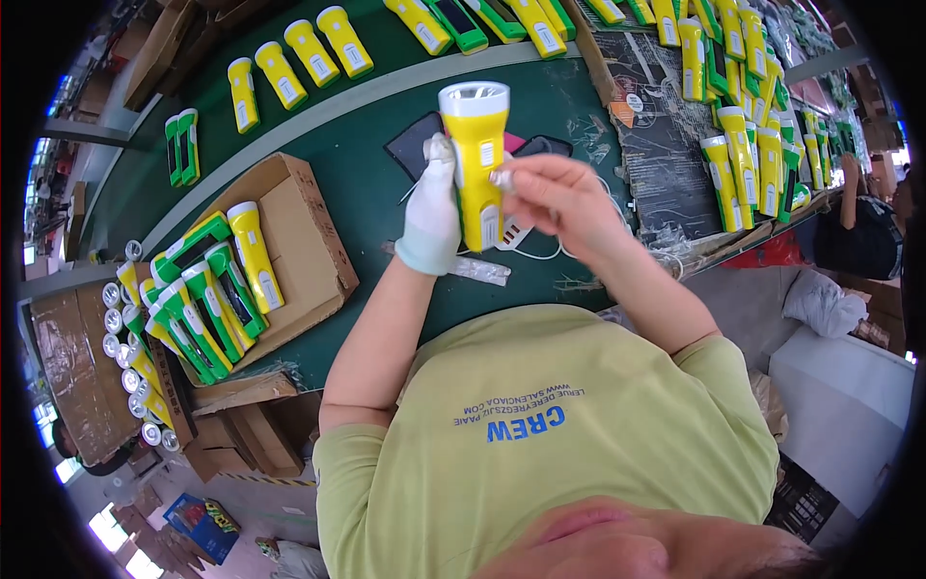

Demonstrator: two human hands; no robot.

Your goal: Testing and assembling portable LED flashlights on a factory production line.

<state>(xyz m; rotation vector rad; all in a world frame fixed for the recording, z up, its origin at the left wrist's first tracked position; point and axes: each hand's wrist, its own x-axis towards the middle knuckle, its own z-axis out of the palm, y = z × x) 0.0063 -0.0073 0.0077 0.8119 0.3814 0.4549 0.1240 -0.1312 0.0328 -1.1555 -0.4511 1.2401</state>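
A yellow flashlight (479, 159) with a white head stands upright in front of me, its lens end up. My left hand (432, 217), in a white glove, is closed round its left side. My bare right hand (564, 201) is at its right side, thumb and forefinger pinched together by the white switch (487, 154). Something small and white (502, 179) shows at those fingertips; I cannot make out what it is. Below the hands lie a white block with several ports (513, 234) and a clear plastic strip (480, 270).
An open cardboard box (313, 217) with several yellow and green flashlights is at the left. More flashlights (309, 53) stand along the far green strip. Many others (748, 159) crowd the right side. A dark pouch (413, 145) and white cable (617, 198) lie on the green table (362, 241).
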